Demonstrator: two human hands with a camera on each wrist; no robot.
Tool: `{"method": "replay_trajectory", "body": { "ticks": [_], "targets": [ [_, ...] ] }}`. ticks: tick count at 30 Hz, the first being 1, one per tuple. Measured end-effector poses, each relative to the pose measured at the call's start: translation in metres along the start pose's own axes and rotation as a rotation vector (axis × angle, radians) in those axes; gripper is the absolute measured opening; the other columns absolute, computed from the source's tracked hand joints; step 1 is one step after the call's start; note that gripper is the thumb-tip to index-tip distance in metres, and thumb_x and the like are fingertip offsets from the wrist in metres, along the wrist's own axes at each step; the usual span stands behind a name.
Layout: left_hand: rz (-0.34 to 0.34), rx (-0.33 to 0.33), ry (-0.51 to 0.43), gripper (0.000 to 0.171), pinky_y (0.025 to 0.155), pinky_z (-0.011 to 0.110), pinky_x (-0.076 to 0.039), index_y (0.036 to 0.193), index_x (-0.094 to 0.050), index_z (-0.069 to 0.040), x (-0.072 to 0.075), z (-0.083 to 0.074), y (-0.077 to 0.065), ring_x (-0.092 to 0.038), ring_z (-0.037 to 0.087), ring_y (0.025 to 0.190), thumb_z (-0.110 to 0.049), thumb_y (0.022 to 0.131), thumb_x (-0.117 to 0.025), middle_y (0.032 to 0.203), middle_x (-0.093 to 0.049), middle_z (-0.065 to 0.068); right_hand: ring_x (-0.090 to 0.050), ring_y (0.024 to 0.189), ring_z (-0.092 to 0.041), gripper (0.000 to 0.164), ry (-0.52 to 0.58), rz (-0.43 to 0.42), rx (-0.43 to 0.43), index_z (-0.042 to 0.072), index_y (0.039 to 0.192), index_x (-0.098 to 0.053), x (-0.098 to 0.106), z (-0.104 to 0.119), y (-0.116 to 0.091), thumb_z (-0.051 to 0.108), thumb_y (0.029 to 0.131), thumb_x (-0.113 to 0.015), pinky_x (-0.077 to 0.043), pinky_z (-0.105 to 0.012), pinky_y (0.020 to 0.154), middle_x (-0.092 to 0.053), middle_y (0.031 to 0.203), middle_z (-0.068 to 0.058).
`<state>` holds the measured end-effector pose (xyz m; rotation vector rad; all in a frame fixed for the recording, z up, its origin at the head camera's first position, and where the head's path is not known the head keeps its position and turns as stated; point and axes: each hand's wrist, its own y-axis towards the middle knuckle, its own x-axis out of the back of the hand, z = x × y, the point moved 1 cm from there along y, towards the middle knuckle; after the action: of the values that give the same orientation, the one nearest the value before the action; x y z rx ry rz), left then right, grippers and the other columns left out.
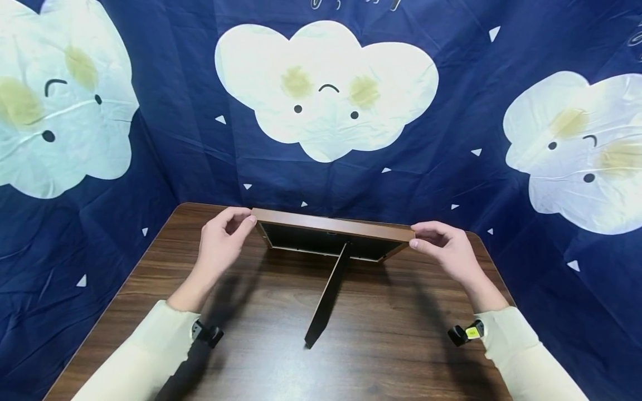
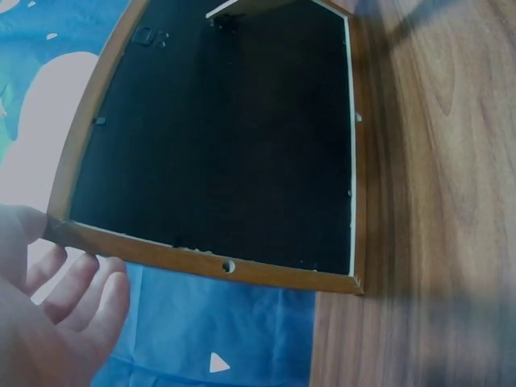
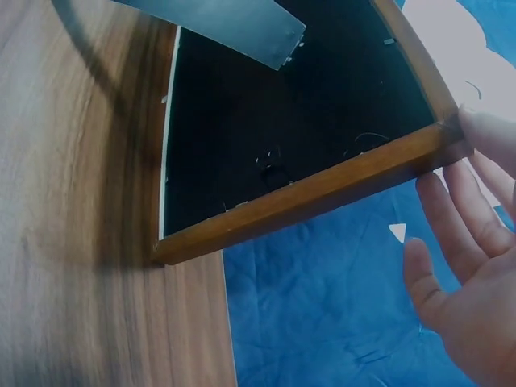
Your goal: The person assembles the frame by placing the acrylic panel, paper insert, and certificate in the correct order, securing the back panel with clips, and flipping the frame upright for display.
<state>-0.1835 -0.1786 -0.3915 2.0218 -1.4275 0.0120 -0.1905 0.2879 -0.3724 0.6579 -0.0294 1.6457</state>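
Note:
A wooden picture frame (image 1: 331,224) stands on the table with its black back (image 2: 218,137) facing me. Its easel leg (image 1: 328,298) is swung out, the foot reaching toward me over the tabletop. At the upper left corner my left hand (image 1: 223,236) pinches the wooden edge between thumb and fingers. My right hand (image 1: 446,248) pinches the opposite upper corner the same way; the right wrist view shows the thumb (image 3: 488,133) on the back side of that corner. The front of the picture frame is hidden.
The brown wood-grain table (image 1: 401,345) runs back to a dark blue cloth (image 1: 190,139) printed with white clouds, which also hangs at both sides. Each wrist carries a small black camera, seen at the left cuff (image 1: 173,328) and right cuff (image 1: 506,328).

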Motion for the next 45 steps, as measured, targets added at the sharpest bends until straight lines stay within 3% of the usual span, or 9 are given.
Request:
{"method": "replay_trajectory", "body": {
  "ticks": [7,13,17,26,31,36,40,45],
  "targets": [
    [0.037,-0.007,0.048,0.022,0.067,0.012,-0.044,0.109,-0.077,-0.009,0.003,0.002,0.007,-0.060,0.003,0.073,-0.026,0.097,-0.072,0.095,-0.076,0.009,-0.071,0.087,-0.004,0.032,0.019,-0.002,-0.021,-0.002,0.118,-0.072,-0.004,-0.003,-0.009,0.005,0.088,-0.079,-0.057,-0.019,0.074,-0.074,0.101,0.013],
    [0.056,-0.001,0.027,0.021,0.062,0.011,-0.045,0.109,-0.077,-0.006,0.005,0.007,0.013,-0.059,-0.005,0.069,-0.023,0.097,-0.072,0.091,-0.077,0.013,-0.072,0.086,-0.006,0.033,0.071,0.029,-0.005,-0.007,0.118,-0.069,-0.011,-0.005,-0.016,0.001,0.088,-0.079,-0.058,-0.021,0.074,-0.074,0.101,0.010],
    [0.069,0.010,0.021,0.022,0.061,0.012,-0.046,0.110,-0.077,-0.006,0.005,0.011,0.015,-0.061,-0.007,0.069,-0.023,0.097,-0.071,0.091,-0.076,0.013,-0.070,0.087,-0.005,0.030,0.102,0.053,0.016,-0.003,0.116,-0.071,-0.015,-0.008,-0.022,-0.002,0.087,-0.078,-0.057,-0.020,0.073,-0.074,0.101,0.010],
    [0.029,-0.013,0.089,0.019,0.068,0.009,-0.043,0.107,-0.078,-0.007,0.007,0.010,0.020,-0.057,-0.007,0.073,-0.022,0.095,-0.074,0.096,-0.077,0.012,-0.068,0.092,-0.006,0.027,0.159,0.087,0.081,-0.012,0.113,-0.068,-0.022,-0.007,-0.029,-0.007,0.087,-0.074,-0.057,-0.020,0.075,-0.071,0.109,0.004],
    [0.023,-0.029,0.121,0.020,0.072,0.007,-0.044,0.108,-0.077,-0.008,0.007,0.008,0.025,-0.057,-0.012,0.078,-0.022,0.095,-0.074,0.100,-0.077,0.011,-0.068,0.093,-0.007,0.023,0.172,0.092,0.094,-0.006,0.109,-0.072,-0.026,-0.005,-0.031,-0.008,0.086,-0.075,-0.057,-0.021,0.075,-0.070,0.107,0.000],
    [0.020,-0.067,0.184,0.020,0.075,0.011,-0.049,0.109,-0.077,-0.008,0.004,0.005,0.028,-0.066,0.004,0.084,-0.020,0.093,-0.075,0.101,-0.076,0.009,-0.067,0.094,-0.011,0.021,0.190,0.115,0.132,-0.002,0.103,-0.074,-0.031,0.000,-0.031,-0.009,0.084,-0.076,-0.056,-0.022,0.072,-0.070,0.104,-0.007],
    [0.039,-0.144,0.231,0.025,0.082,0.032,-0.054,0.112,-0.076,-0.004,-0.001,0.000,0.027,-0.069,0.025,0.096,-0.016,0.091,-0.077,0.110,-0.070,0.013,-0.068,0.093,-0.011,0.021,0.199,0.138,0.146,0.001,0.102,-0.074,-0.034,0.007,-0.031,-0.009,0.083,-0.077,-0.057,-0.023,0.072,-0.070,0.104,-0.013],
    [0.048,-0.226,0.281,0.029,0.091,0.052,-0.046,0.112,-0.075,-0.001,-0.008,-0.006,0.023,-0.059,0.038,0.111,-0.017,0.088,-0.078,0.121,-0.062,0.018,-0.070,0.091,-0.011,0.023,0.220,0.176,0.137,0.002,0.102,-0.074,-0.039,0.015,-0.031,-0.009,0.082,-0.078,-0.059,-0.025,0.075,-0.071,0.102,-0.011]
  ]
}}
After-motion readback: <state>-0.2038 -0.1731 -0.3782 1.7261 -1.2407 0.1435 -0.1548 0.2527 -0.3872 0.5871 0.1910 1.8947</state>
